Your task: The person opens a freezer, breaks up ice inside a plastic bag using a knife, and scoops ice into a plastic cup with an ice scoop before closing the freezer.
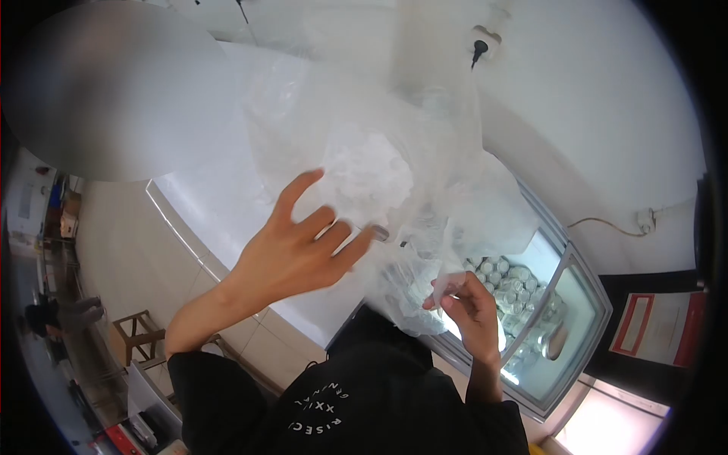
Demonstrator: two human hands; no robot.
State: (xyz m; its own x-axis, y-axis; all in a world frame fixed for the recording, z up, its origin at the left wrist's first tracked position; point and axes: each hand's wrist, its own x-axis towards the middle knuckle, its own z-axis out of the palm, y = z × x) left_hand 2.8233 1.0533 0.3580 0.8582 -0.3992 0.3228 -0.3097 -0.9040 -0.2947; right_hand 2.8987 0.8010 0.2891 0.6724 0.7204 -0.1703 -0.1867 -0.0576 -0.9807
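Observation:
A large translucent plastic bag (280,129) spreads out in front of me, with a bright white patch of contents (371,178) showing in its middle. Over its near side, my left hand (303,254) is stretched out with the fingers apart. Whether those fingertips touch the plastic is unclear. My right hand (472,307) pinches a gathered fold of clear plastic between thumb and fingers. Crumpled plastic (409,292) hangs beside that hand, close to my body. I cannot tell whether it belongs to the large bag.
Below the bag lies a white counter top (197,205). At the right stands a glass-topped display case (584,303) holding several round-topped containers (516,284). A plug (480,49) sits in a wall socket. A wooden stool (136,334) stands on the tiled floor at left.

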